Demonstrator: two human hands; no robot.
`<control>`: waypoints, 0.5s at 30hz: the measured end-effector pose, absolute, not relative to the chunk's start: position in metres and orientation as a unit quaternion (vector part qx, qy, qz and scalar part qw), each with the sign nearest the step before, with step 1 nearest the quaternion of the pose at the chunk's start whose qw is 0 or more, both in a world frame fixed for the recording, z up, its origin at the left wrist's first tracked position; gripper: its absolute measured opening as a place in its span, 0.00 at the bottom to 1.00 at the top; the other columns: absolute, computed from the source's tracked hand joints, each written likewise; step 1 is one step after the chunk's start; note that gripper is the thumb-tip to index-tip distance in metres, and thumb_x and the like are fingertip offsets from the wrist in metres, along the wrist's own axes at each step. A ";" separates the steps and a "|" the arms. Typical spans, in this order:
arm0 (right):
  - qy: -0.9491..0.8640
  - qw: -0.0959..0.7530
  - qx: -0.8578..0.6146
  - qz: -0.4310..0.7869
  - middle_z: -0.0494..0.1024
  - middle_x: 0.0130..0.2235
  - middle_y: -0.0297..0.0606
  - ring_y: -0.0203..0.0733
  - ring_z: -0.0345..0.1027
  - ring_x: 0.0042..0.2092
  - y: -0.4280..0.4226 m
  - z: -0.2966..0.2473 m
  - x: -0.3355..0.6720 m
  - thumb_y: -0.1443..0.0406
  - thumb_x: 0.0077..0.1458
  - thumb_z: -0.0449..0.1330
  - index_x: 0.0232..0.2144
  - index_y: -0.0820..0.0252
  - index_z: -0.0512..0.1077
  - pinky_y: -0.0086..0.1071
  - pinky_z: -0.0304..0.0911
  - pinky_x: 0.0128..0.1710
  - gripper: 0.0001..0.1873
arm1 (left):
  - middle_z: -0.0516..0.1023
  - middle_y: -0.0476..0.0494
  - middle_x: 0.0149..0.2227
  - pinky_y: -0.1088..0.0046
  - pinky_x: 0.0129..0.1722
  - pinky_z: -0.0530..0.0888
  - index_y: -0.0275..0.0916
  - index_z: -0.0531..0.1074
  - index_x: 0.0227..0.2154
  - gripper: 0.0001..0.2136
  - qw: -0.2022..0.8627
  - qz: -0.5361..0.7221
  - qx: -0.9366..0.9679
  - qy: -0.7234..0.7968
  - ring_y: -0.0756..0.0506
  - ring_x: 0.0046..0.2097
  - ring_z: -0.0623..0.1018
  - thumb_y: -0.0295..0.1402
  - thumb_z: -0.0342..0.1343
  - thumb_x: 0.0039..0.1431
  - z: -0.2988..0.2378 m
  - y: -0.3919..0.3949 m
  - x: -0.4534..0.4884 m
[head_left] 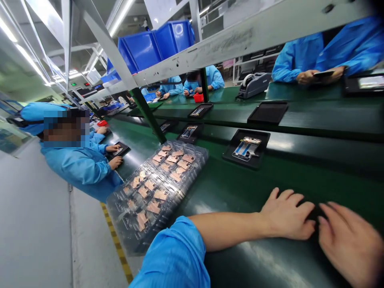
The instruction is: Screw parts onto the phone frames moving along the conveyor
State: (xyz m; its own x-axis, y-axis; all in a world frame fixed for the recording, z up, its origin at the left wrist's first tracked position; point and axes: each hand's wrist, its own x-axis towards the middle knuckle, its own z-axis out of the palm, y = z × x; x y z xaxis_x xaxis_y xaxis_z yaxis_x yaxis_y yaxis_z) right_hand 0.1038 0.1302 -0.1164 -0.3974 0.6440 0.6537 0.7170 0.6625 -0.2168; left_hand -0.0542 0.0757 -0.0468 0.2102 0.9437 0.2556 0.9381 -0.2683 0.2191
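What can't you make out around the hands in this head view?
Head view:
Dark object between the left hand and right hand: fingers hide most of it.
Right hand: cut off by the frame edge.
Parts in the clear plastic tray: too small, glare on the plastic.

Item at the hands: a dark flat object (312,211), partly covered by the fingers of the left hand (286,214) and right hand (351,244), on the green conveyor belt (255,240). Exact form cannot be determined. Nearest beyond it, a black tray (258,164) lies flat, carrying a phone housing (246,149) with a blue-and-white interior. Beside the left forearm, a clear plastic blister tray (120,216) holds rows of copper-coloured parts (153,207).
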 end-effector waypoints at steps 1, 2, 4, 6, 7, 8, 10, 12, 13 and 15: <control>-0.842 0.364 -0.391 -0.072 0.76 0.52 0.62 0.65 0.72 0.54 0.130 -0.113 0.103 0.62 0.61 0.49 0.51 0.68 0.72 0.53 0.70 0.53 0.22 | 0.68 0.37 0.63 0.49 0.66 0.63 0.36 0.70 0.56 0.18 0.008 0.169 0.779 0.604 0.37 0.67 0.63 0.39 0.49 0.69 -0.048 0.076 -0.055; -0.846 0.364 -0.378 -0.095 0.76 0.52 0.63 0.67 0.72 0.54 0.130 -0.110 0.103 0.62 0.61 0.49 0.50 0.70 0.72 0.53 0.70 0.52 0.22 | 0.68 0.37 0.63 0.48 0.65 0.63 0.36 0.70 0.55 0.18 0.007 0.172 0.777 0.605 0.37 0.67 0.63 0.39 0.49 0.68 -0.048 0.076 -0.055; -0.844 0.372 -0.366 -0.124 0.75 0.52 0.64 0.69 0.71 0.55 0.129 -0.106 0.102 0.63 0.62 0.49 0.50 0.72 0.72 0.54 0.70 0.53 0.21 | 0.66 0.36 0.65 0.48 0.65 0.63 0.37 0.68 0.58 0.20 0.003 0.190 0.767 0.613 0.36 0.68 0.61 0.40 0.49 0.68 -0.049 0.077 -0.056; -0.853 0.366 -0.351 -0.124 0.76 0.52 0.63 0.67 0.72 0.54 0.129 -0.105 0.102 0.63 0.62 0.48 0.50 0.72 0.72 0.54 0.70 0.54 0.21 | 0.66 0.36 0.65 0.49 0.66 0.62 0.36 0.68 0.58 0.19 0.007 0.188 0.770 0.610 0.37 0.68 0.61 0.38 0.48 0.69 -0.049 0.078 -0.056; -0.858 0.360 -0.346 -0.118 0.76 0.51 0.63 0.66 0.73 0.53 0.129 -0.105 0.102 0.64 0.63 0.47 0.50 0.72 0.72 0.53 0.70 0.53 0.21 | 0.67 0.37 0.64 0.49 0.66 0.62 0.36 0.69 0.57 0.18 0.013 0.180 0.774 0.607 0.37 0.68 0.62 0.38 0.48 0.69 -0.049 0.078 -0.056; -0.860 0.358 -0.346 -0.113 0.76 0.51 0.64 0.66 0.73 0.53 0.128 -0.105 0.102 0.64 0.63 0.47 0.50 0.72 0.72 0.53 0.71 0.53 0.22 | 0.68 0.37 0.63 0.49 0.66 0.62 0.36 0.70 0.56 0.18 0.018 0.173 0.777 0.604 0.37 0.67 0.62 0.37 0.48 0.69 -0.048 0.078 -0.056; -0.850 0.369 -0.358 -0.111 0.75 0.52 0.66 0.67 0.72 0.54 0.128 -0.106 0.102 0.63 0.63 0.48 0.49 0.74 0.72 0.54 0.71 0.53 0.22 | 0.67 0.37 0.64 0.49 0.67 0.61 0.36 0.70 0.57 0.18 0.022 0.175 0.775 0.607 0.37 0.68 0.62 0.38 0.48 0.69 -0.048 0.078 -0.056; -0.848 0.377 -0.356 -0.109 0.76 0.52 0.65 0.68 0.72 0.54 0.128 -0.107 0.102 0.63 0.64 0.48 0.49 0.74 0.73 0.54 0.70 0.54 0.22 | 0.66 0.37 0.65 0.49 0.67 0.61 0.36 0.69 0.58 0.19 0.023 0.184 0.767 0.614 0.37 0.68 0.61 0.39 0.49 0.68 -0.048 0.078 -0.056; -0.851 0.373 -0.353 -0.107 0.76 0.51 0.65 0.67 0.73 0.54 0.127 -0.107 0.102 0.63 0.64 0.47 0.49 0.74 0.73 0.54 0.70 0.54 0.22 | 0.66 0.37 0.65 0.50 0.67 0.61 0.36 0.69 0.57 0.19 0.023 0.184 0.767 0.614 0.37 0.68 0.61 0.38 0.49 0.68 -0.048 0.078 -0.056; -0.852 0.366 -0.361 -0.098 0.76 0.51 0.64 0.67 0.72 0.55 0.127 -0.107 0.102 0.63 0.64 0.46 0.49 0.74 0.72 0.55 0.70 0.55 0.22 | 0.66 0.38 0.64 0.49 0.67 0.61 0.36 0.70 0.56 0.18 0.019 0.182 0.769 0.612 0.37 0.68 0.61 0.38 0.49 0.69 -0.048 0.077 -0.056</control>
